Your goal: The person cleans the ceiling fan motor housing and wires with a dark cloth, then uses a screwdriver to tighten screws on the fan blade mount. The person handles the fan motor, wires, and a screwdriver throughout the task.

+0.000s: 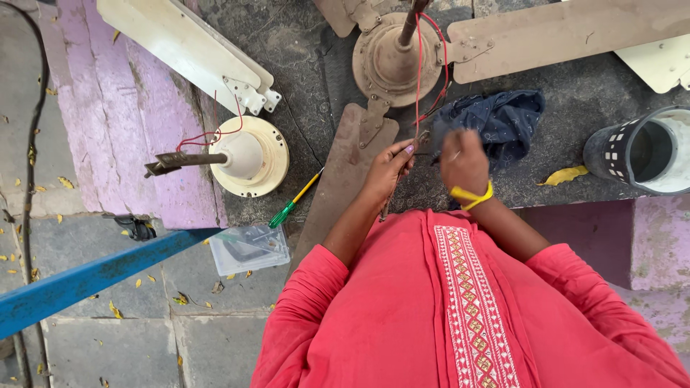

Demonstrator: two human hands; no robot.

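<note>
I look straight down at a dusty brown ceiling fan lying on a dark stone slab. Red wires run from its rod down to my hands. My left hand pinches the wire ends between fingertips near the fan's lower blade. My right hand, with a yellow bangle on the wrist, is closed on the same wires just beside it, over a dark blue cloth. My red embroidered top fills the lower frame.
A cream ceiling fan motor with a loose blade sits at the left on a purple ledge. A green-handled screwdriver, a clear plastic box, a blue bar and a perforated cylinder lie around.
</note>
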